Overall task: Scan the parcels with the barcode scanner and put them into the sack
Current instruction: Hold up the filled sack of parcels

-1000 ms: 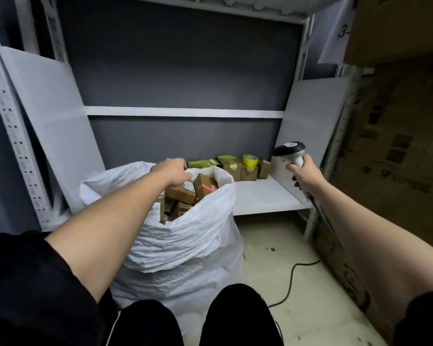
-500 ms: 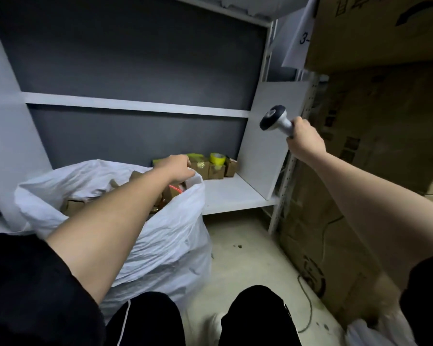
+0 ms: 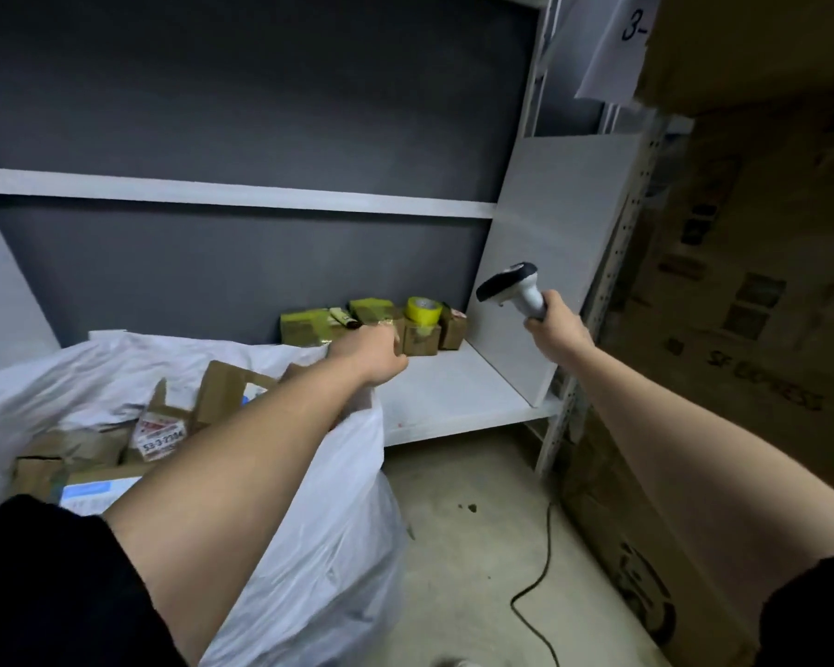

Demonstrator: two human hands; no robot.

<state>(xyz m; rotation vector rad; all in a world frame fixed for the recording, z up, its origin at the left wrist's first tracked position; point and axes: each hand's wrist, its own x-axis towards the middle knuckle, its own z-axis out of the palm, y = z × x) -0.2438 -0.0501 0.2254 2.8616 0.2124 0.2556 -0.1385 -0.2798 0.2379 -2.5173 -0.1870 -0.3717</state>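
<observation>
The right hand [image 3: 552, 324] is raised with its forearm stretched forward, fingers wrapped round the grip of the barcode scanner [image 3: 513, 288], whose dark head points left and down. The left hand [image 3: 374, 351] reaches out over the rim of the white sack [image 3: 309, 546], fingers curled at the parcels [image 3: 386, 322] on the shelf [image 3: 453, 392] (whether it grips one cannot be told). Inside the sack lie more boxes [image 3: 160, 426].

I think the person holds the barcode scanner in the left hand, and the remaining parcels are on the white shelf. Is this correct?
Not quite. The head view shows the barcode scanner in the right hand, not the left. The remaining parcels are indeed on the white shelf.
</observation>
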